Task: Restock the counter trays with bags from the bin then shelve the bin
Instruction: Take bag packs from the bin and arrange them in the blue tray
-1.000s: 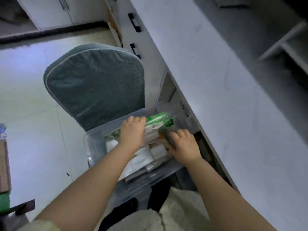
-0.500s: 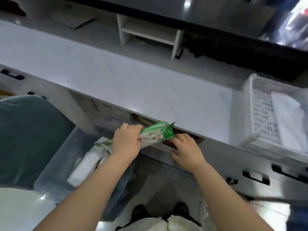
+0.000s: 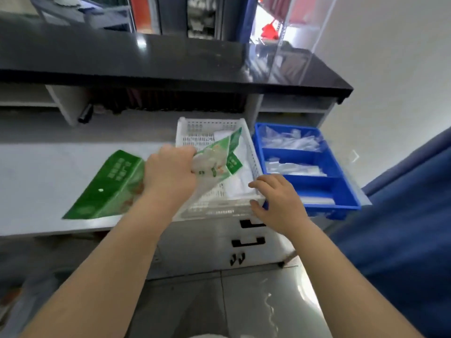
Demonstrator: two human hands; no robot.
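1. Pale grey counter [image 3: 48, 172] stretches across the view, with a dark glossy upper ledge [image 3: 146, 62] above it and white drawers [image 3: 219, 242] with black handles below.

2. Two trays sit side by side on the counter: a white perforated tray [image 3: 192, 135] and, just to its right, a blue divided tray [image 3: 341, 189] with clear packets in its compartments.

3. Left arm reaches forward from the lower left, forearm bare, wrist raised over the near left corner of the white tray.

4. And the left hand [image 3: 170, 174] is clenched around a bundle of green-and-white bags [image 3: 217, 159] (how many is hard to count); the upper ends fan out over the white tray, tilted up and to the right.

5. Behind that hand, the green tail end of the bags [image 3: 109, 184] trails out to the left, over the bare counter; whether it touches the surface I cannot tell.

6. Right arm comes in from the lower right, angled toward the gap between the two trays.

7. Right hand [image 3: 278, 203] is loosely spread, holding nothing, fingers curled over the white tray's near right corner, thumb against its front wall.

8. White contents [image 3: 240, 184] already lie in the right half of the white tray, under the raised bags.

9. Blue fabric [image 3: 402, 228] fills the right edge of the view.
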